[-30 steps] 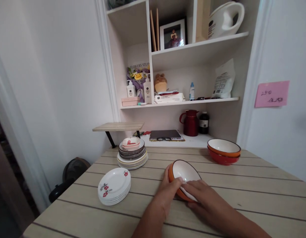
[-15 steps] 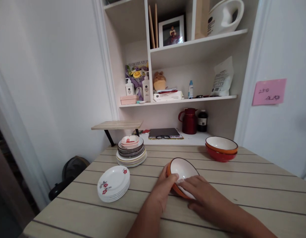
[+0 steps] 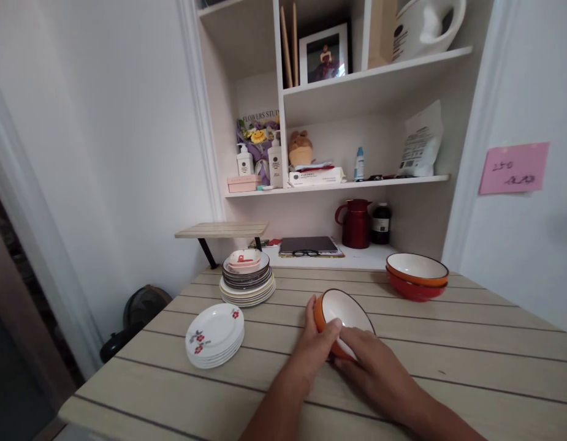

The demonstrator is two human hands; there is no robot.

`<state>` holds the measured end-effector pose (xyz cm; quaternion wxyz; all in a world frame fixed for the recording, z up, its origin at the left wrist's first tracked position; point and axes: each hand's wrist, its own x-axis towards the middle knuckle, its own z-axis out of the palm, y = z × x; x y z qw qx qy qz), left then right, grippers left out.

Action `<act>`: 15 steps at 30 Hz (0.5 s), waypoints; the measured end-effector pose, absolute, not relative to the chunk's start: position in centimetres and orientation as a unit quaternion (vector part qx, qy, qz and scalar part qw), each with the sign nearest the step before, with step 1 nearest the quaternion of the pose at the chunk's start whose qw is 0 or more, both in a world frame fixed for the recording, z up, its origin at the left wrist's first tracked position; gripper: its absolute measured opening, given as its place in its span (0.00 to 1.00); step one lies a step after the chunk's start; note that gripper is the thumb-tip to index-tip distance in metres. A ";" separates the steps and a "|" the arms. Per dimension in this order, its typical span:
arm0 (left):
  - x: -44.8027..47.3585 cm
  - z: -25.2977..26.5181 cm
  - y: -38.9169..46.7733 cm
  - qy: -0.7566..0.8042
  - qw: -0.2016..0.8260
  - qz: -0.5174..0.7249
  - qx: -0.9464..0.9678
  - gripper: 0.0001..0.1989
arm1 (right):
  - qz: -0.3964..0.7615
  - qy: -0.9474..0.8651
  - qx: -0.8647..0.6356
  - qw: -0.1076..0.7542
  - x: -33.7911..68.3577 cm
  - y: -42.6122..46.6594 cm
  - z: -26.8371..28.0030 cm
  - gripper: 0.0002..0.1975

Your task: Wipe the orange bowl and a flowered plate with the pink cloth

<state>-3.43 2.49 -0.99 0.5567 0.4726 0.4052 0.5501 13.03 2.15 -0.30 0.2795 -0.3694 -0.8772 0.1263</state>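
Observation:
An orange bowl (image 3: 342, 309) with a white inside and dark rim stands tilted on the wooden table (image 3: 471, 349), its opening facing away from me. My left hand (image 3: 317, 346) grips its left rim, thumb over the edge. My right hand (image 3: 372, 367) lies across the bowl's near side, fingers pressed on a white cloth that barely shows at the rim. Both forearms reach in from the bottom edge.
Two stacked bowls (image 3: 416, 275), orange on red, sit at the far right. A tall stack of plates (image 3: 247, 283) with a small pink dish on top stands far left; white flowered plates (image 3: 215, 335) lie nearer. Shelves (image 3: 338, 184) with bottles and a red jug (image 3: 355, 223) rise behind.
My right hand has slid toward me along the bowl's near side, and less of the white cloth shows. The view has shifted slightly. The left hand keeps its grip.

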 end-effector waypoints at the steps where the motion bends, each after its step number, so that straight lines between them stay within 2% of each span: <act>1: -3.4 -0.9 2.5 0.408 0.554 0.554 0.468 0.51 | 0.139 -0.875 -0.366 0.284 13.0 2.1 -0.2 0.22; 6: -3.2 0.0 2.0 0.407 0.548 0.566 0.462 0.37 | 0.162 -0.891 -0.346 0.245 13.7 2.3 0.9 0.24; 11: -3.3 0.6 1.5 0.394 0.559 0.569 0.456 0.34 | 0.129 -0.910 -0.332 0.213 15.7 3.1 1.5 0.32; 15: -3.6 0.5 1.8 0.362 0.571 0.582 0.452 0.34 | 0.092 -0.915 -0.316 0.232 15.8 2.9 1.6 0.30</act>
